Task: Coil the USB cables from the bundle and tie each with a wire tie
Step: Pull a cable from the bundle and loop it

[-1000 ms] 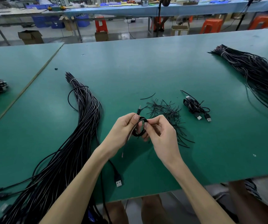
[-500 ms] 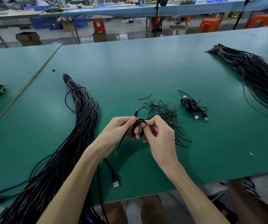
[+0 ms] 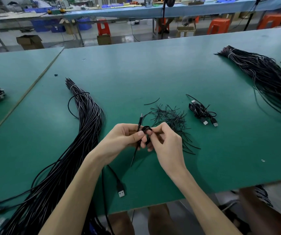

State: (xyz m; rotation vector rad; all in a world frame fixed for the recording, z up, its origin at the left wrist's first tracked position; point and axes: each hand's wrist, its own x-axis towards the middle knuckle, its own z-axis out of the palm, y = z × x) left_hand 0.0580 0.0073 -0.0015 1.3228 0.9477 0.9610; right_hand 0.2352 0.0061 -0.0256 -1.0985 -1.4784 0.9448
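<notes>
L hand [image 3: 119,139] & R hand [image 3: 167,145] each pinched cable coil [image 3: 147,128], mostly hidden by fingers [image 3: 139,134]. Strand [image 3: 134,156] below coil: tie or cable, unclear. Bundle [image 3: 87,126] left of coil, cropped.

even bright light, wide-angle edge bending

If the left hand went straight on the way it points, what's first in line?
The cable coil the left hand pinches, with the right hand right behind on the same coil. The wire tie pile lies further along; depth unclear.
</notes>
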